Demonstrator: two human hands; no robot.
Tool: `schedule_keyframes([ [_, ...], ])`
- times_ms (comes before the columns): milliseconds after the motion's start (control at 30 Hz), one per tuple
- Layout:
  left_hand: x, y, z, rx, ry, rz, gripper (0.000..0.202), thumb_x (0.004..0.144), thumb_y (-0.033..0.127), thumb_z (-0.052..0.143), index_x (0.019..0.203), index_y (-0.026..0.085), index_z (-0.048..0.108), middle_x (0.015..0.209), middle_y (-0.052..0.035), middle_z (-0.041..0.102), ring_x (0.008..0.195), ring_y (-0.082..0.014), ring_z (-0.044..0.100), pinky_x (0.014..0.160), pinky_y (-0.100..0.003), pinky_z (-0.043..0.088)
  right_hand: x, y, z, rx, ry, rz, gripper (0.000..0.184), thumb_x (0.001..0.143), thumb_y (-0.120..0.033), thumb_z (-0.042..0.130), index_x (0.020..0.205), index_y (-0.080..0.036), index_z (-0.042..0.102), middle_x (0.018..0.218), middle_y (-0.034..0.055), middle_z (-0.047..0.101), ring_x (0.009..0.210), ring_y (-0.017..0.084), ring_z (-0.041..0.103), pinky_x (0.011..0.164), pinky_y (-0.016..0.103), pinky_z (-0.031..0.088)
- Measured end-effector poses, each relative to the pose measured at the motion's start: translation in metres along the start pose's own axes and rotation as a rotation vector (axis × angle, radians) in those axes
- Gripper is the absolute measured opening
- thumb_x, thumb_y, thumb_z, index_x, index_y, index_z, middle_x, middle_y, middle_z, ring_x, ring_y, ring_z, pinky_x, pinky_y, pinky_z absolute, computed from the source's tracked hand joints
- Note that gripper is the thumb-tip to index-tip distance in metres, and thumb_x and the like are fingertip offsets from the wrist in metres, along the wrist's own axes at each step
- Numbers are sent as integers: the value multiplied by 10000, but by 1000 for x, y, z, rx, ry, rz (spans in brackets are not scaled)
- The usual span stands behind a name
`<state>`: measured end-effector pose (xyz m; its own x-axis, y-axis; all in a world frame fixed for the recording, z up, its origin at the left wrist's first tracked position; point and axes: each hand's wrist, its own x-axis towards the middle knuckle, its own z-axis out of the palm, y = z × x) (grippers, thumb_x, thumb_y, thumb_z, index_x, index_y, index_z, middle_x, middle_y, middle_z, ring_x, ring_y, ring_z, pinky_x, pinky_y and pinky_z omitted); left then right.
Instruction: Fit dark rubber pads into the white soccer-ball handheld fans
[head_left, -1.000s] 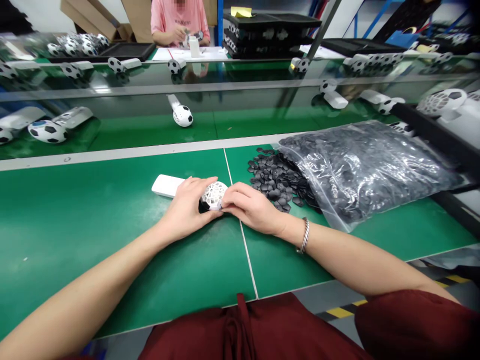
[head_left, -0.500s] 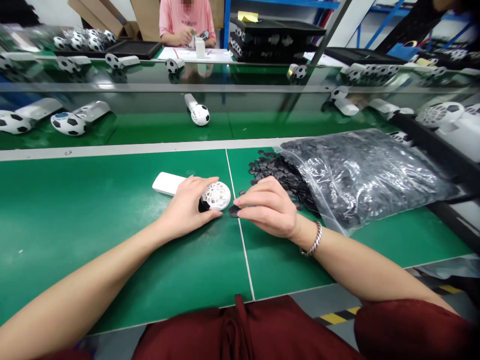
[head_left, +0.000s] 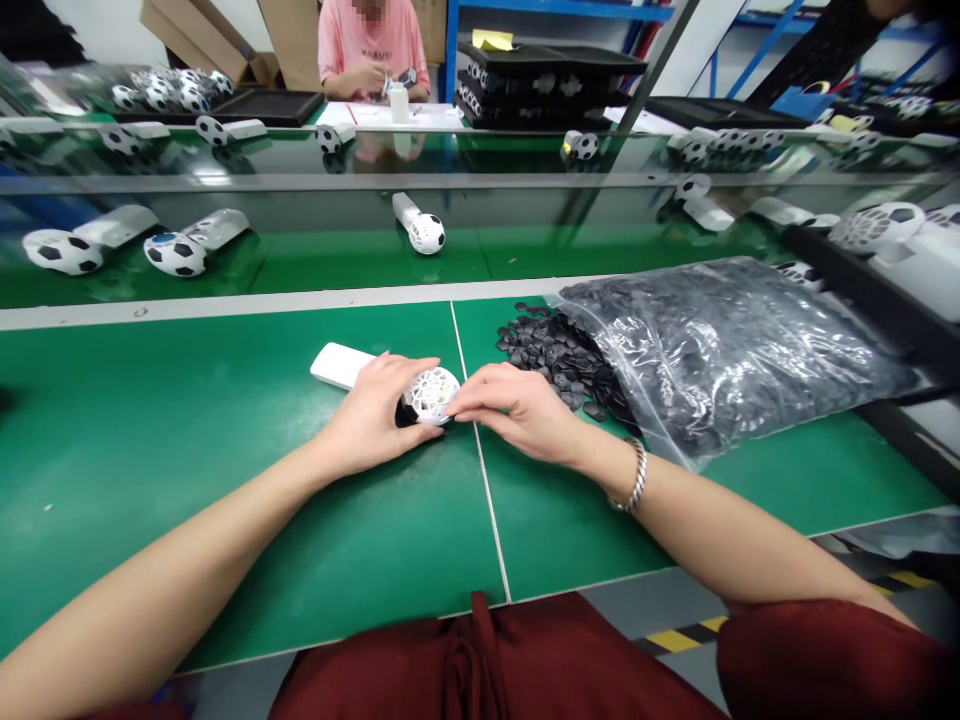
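A white hand-held fan with a football-shaped grille head (head_left: 433, 392) and a flat white handle lies on the green table (head_left: 187, 440). My left hand (head_left: 373, 415) is closed round the head and holds it down. My right hand (head_left: 517, 412) pinches its fingertips against the right edge of the head; what they hold is hidden. A heap of small black pieces (head_left: 551, 352) lies just right of my right hand, spilling from a clear plastic bag (head_left: 720, 345).
Beyond the table runs a green conveyor with a fan (head_left: 420, 228) and two football fans (head_left: 176, 250) at the left. A person in a pink top (head_left: 373, 50) works at the far bench. Black trays (head_left: 547, 75) stand there.
My right hand, which held a black piece just off the fan head half a second ago, has moved left onto the head. The conveyor fans have shifted to the right.
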<state>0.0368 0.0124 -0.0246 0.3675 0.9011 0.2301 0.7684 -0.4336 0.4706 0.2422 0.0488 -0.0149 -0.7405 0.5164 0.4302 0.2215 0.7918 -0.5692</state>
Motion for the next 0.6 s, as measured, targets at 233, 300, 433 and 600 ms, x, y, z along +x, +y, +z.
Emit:
schedule_keyframes([
  [233, 1, 2, -2, -23, -4, 0, 647, 692, 514, 631, 1210, 159, 475, 1130, -97, 585, 1063, -259, 508, 1039, -481, 246, 3, 3, 13, -4, 39, 52, 59, 807, -217, 601, 782, -188, 646, 781, 17, 660, 778, 145, 575, 741, 310, 411],
  [300, 1, 3, -2, -25, 11, -15, 606, 711, 488, 620, 1196, 149, 491, 1106, -97, 595, 1051, -258, 513, 1030, -475, 262, 5, 4, 14, 64, 59, 73, 73, 799, -213, 608, 737, -175, 615, 742, 15, 641, 750, 139, 563, 724, 298, 420],
  [433, 1, 5, 0, -25, 17, -41, 547, 726, 419, 613, 1192, 159, 493, 1122, -89, 595, 1062, -254, 502, 1027, -472, 261, 9, 5, 13, 179, 64, 146, 94, 775, -208, 625, 711, -176, 563, 715, -6, 558, 715, 120, 523, 686, 265, 430],
  [600, 2, 6, 1, -68, 58, -48, 502, 713, 381, 627, 1157, 174, 519, 1093, -76, 608, 1017, -247, 507, 982, -461, 323, 11, 5, 18, 263, 70, 283, 156, 725, -182, 653, 725, -172, 498, 763, -20, 478, 661, 90, 476, 632, 236, 422],
])
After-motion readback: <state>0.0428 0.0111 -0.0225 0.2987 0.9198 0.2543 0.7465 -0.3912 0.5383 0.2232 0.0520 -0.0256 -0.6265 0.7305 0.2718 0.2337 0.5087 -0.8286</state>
